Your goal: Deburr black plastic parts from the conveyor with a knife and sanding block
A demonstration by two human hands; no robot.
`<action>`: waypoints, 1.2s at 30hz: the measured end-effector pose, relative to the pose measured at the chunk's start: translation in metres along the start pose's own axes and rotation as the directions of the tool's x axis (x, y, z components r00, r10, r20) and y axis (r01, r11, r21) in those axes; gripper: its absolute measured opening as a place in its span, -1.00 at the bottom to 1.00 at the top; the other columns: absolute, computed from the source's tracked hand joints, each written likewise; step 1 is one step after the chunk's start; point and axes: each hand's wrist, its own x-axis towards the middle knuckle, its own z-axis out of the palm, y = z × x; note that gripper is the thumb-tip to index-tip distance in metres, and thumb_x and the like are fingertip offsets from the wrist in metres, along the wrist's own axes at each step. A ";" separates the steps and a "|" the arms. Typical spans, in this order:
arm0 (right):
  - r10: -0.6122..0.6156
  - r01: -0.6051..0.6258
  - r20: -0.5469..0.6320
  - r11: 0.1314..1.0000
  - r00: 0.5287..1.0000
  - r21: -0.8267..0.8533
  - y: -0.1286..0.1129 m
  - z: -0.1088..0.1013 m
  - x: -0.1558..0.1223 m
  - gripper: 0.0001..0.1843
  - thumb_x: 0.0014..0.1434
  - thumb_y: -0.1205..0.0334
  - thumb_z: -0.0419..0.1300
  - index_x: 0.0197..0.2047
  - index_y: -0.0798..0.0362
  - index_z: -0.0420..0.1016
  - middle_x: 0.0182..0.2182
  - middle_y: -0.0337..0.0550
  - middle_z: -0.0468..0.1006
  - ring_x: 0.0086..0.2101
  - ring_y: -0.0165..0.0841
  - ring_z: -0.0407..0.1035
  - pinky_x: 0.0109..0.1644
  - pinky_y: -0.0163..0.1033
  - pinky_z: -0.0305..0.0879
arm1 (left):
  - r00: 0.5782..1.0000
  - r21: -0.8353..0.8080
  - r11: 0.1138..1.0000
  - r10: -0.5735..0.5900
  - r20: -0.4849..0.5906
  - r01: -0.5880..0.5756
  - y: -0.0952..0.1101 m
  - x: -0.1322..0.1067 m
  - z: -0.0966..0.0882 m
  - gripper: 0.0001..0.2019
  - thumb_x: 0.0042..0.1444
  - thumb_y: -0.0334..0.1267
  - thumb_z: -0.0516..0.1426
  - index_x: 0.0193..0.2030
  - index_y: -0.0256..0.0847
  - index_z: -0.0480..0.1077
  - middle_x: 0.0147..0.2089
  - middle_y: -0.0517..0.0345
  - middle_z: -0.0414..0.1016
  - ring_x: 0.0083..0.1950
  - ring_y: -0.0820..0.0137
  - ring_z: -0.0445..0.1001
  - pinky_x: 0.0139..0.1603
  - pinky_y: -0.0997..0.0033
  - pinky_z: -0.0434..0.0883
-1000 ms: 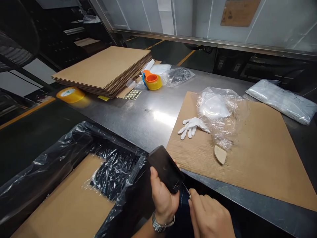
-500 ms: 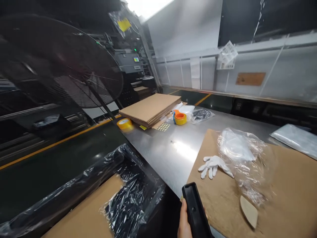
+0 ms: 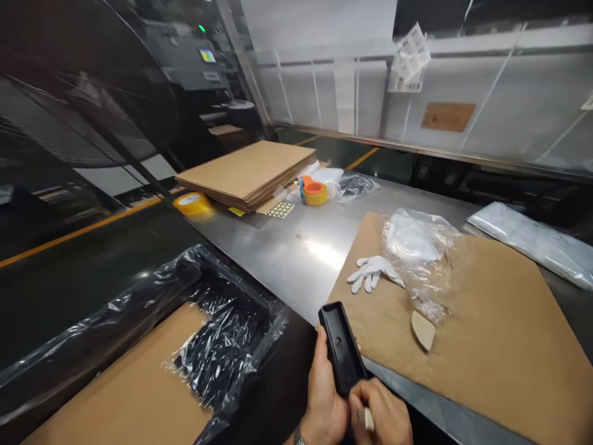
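A long, hollow black plastic part with a small hole in its floor lies tilted in my left hand, whose fingers are wrapped round its side. At its near end is my right hand, fingers curled closed on a small cream-coloured piece; most of that piece is hidden. On the brown cardboard sheet to the right lie a cream wedge-shaped pad, a white glove and a crumpled clear plastic bag.
Stacked cardboard sheets, a yellow tape roll and an orange tape dispenser stand on the metal table. Black plastic film over cardboard is at lower left. Flat plastic bags lie at right.
My right hand has come into view at the black part's near end, holding the small cream piece. The view has tilted down and shifted right; my left hand still holds the part.
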 end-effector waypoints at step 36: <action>0.076 0.171 0.432 0.846 0.899 -0.504 -0.005 -0.065 -0.001 -0.60 0.34 0.16 -0.20 -0.07 0.12 0.40 -0.56 -0.22 0.39 -0.59 -0.48 0.36 -0.64 -0.43 0.15 | 0.969 0.144 0.974 0.145 0.200 -0.176 0.010 -0.008 -0.006 -0.57 0.10 0.02 0.05 -0.31 -0.36 0.51 -0.42 -0.01 0.54 -0.42 0.37 0.48 -0.35 0.43 0.46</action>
